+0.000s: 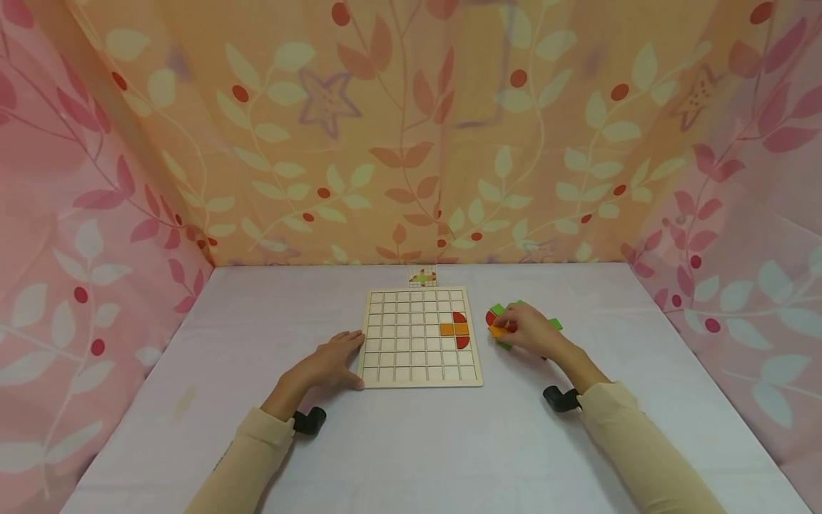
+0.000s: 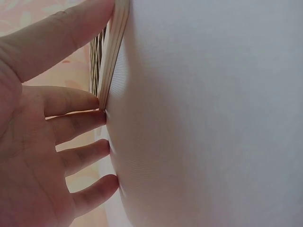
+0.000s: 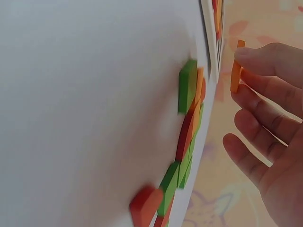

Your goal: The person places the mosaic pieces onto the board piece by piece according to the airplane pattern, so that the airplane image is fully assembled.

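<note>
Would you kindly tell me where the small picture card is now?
In the head view, the picture card is at the far edge of the table, just beyond the grid board, near the middle of the board's far side.

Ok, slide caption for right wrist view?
Right-hand fingers pinch a flat orange tile near loose green, red and orange tiles on a white tabletop.

One patterned card [image 1: 422, 276], two bare hands [image 1: 329, 362] [image 1: 531, 330], one pale wooden grid board [image 1: 411, 360], on it two orange square tiles [image 1: 447, 329] [image 1: 462, 329], two red quarter-round tiles [image 1: 459, 317] [image 1: 462, 343] (loose tiles [image 3: 188, 87] overlap uncountably)
</note>
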The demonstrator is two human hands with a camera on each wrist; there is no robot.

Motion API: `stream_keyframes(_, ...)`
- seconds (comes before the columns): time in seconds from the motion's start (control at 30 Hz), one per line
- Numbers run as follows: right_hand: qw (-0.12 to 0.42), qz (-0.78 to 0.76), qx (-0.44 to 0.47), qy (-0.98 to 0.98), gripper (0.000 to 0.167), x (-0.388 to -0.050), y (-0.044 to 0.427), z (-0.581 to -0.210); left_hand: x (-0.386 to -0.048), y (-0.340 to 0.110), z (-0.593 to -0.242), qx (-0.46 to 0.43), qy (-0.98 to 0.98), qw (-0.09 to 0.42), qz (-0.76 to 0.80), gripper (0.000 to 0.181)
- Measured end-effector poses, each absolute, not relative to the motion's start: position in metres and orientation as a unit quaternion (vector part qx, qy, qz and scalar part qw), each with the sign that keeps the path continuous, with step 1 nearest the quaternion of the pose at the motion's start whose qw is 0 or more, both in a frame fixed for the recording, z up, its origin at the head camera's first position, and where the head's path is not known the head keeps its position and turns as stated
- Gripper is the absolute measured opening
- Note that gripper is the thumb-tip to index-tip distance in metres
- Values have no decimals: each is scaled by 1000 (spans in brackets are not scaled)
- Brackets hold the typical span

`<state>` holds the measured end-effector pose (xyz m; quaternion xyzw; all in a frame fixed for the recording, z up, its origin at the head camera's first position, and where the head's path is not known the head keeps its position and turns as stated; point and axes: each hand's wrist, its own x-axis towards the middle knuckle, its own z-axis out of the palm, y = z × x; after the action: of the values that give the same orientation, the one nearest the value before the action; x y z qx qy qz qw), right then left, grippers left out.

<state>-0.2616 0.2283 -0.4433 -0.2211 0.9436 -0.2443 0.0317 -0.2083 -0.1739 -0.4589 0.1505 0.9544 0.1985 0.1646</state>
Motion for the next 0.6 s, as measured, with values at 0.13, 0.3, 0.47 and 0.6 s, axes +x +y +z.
stream_keyframes(0.13, 47, -254, -222, 940, 20, -264, 218, -443, -208, -173, -458, 151, 954, 165, 198, 95)
stream_keyframes(0.3, 40, -251, -251, 934, 20, -265, 207, -444, -207, -173, -458, 154, 953, 164, 203, 95)
stream_keyframes(0.47, 45, -244, -256, 934, 21, -266, 194, -443, -207, -173, -456, 153, 953, 163, 206, 95)
stream_keyframes(0.6, 53, -243, -259, 933, 21, -267, 183, -442, -207, -173, -456, 154, 953, 162, 203, 95)
